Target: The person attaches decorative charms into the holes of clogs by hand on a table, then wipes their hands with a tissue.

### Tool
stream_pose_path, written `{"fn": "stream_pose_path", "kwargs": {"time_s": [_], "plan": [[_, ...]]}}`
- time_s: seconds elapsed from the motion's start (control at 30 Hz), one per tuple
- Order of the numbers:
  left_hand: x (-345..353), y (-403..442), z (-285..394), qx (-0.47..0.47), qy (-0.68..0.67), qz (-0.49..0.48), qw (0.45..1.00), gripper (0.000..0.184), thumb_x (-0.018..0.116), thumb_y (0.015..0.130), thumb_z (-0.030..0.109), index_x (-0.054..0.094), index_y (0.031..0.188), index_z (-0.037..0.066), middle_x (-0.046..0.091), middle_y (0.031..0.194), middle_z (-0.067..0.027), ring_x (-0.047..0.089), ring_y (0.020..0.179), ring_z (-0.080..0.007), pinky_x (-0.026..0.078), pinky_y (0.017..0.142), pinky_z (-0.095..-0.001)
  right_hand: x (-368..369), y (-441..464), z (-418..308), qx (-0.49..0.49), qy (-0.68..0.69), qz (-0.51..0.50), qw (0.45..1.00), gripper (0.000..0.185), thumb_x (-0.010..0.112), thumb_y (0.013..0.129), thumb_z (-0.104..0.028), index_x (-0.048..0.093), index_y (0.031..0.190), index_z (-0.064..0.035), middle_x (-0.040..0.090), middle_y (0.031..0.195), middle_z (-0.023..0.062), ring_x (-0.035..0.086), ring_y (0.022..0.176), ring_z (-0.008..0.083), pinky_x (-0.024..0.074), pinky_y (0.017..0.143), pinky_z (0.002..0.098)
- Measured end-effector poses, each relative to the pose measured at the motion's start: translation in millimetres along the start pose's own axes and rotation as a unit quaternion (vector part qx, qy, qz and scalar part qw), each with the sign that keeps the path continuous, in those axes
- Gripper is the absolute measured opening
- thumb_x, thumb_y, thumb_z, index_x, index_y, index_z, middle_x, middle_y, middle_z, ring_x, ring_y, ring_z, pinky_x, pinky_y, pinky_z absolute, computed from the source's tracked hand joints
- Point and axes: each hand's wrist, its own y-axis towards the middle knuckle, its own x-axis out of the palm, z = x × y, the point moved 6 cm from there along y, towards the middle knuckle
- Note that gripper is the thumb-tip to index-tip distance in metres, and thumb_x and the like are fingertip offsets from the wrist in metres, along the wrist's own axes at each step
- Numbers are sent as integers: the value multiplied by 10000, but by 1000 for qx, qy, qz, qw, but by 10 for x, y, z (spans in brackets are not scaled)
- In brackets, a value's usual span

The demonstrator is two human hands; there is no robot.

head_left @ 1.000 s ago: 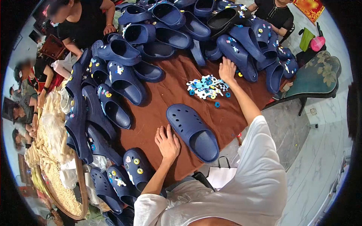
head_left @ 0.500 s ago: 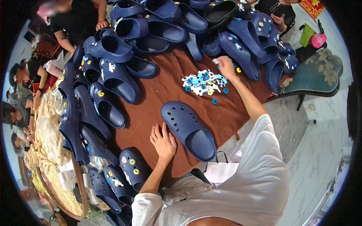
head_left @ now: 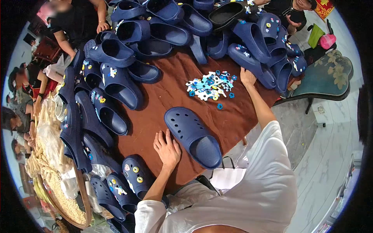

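A plain navy clog with holes in its toe [head_left: 193, 136] lies on the brown cloth [head_left: 155, 101]. Just left of it, my left hand [head_left: 168, 150] rests flat on the cloth, fingers spread, holding nothing. My right hand [head_left: 248, 77] is against the lower edge of a decorated navy clog [head_left: 248, 61] at the right of the heap; its fingertips are partly hidden there. Between my right hand and the heap's middle sits a pile of small white, blue and yellow charms [head_left: 210, 86], with a few loose blue ones at its edge.
Many navy clogs [head_left: 120, 87] ring the far and left sides of the table, with a black one [head_left: 226, 15] among them. A green chair [head_left: 322, 75] stands at the right. People [head_left: 79, 23] are across and to the left, beside a round tray [head_left: 86, 194].
My right hand has moved from above the charms' far edge right to the decorated clog, which has shifted and turned. The small white thing at its fingers no longer shows. My left hand stays flat.
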Motion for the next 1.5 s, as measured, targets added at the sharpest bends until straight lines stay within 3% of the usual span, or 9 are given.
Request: {"fn": "stream_pose_path", "kwargs": {"time_s": [0.1,0.2,0.27,0.6,0.9,1.07,1.2,1.33,1.5], "plan": [[-3,0,10,1,5,-3,1000,530,506,913,196,438,1409,21,405,1394,-279,333,1346,-431,233,1100,-552,55,40,12,-33,30,-49,998,591,447,970,-471,542,1340,-21,464,1444,245,452,1315,410,350,1069,531],[18,-10,-13,1,-5,10,1000,549,518,893,209,447,1407,29,421,1385,-285,337,1339,-443,230,1100,-566,184,-220,-96,-6,75,-300,951,512,427,998,-399,560,1309,-15,482,1424,235,459,1303,401,361,1056,507],[16,-9,-13,1,-2,15,1000,545,519,893,208,452,1404,34,426,1380,-281,342,1336,-440,236,1099,-562,19,-630,-571,-311,146,-98,934,417,421,1017,-310,579,1279,-26,523,1367,219,462,1293,385,366,1040,487],[-64,-94,-173,-36,-171,96,980,490,455,978,200,414,1431,19,442,1387,-245,393,1307,-394,272,1096,-500,-373,-1513,-1163,-205,320,-110,918,387,465,1024,-285,529,1324,-51,586,1249,171,532,1175,346,396,1008,439],[-351,645,-143,-15,-273,245,930,462,493,914,133,479,1360,11,492,1330,-235,428,1241,-391,319,1073,-493,-685,-1820,-1696,-268,220,-45,937,865,796,734,-498,441,1437,-138,413,1382,272,405,1287,468,361,1045,543],[-118,1741,569,63,-275,104,954,434,517,906,181,510,1317,41,498,1314,-246,506,1141,-470,438,963,-542,-628,-1883,-1875,-273,182,-85,941,863,793,721,-470,433,1460,-205,391,1414,257,435,1247,469,390,993,560],[577,2084,973,51,-135,-166,976,546,526,919,337,461,1402,93,402,1459,-235,401,1287,-466,378,1027,-549,-654,-1895,-1876,-291,164,-95,938,849,815,699,-323,439,1456,-243,397,1421,232,475,1190,463,410,957,568],[680,1949,983,-65,-183,-15,981,441,528,897,336,576,1280,123,512,1230,-187,458,1100,-433,402,918,-592,-553,-1881,-1879,-286,150,-103,941,814,800,712,-235,448,1446,-250,406,1411,225,486,1168,456,422,957,548],[768,2007,917,-93,-239,-67,964,457,532,904,357,552,1282,103,513,1282,-197,463,1147,-466,412,945,-573,-593,-1911,-2045,-320,205,-87,921,676,754,759,-156,505,1384,-220,458,1310,203,524,1129,436,472,928,493]]}}
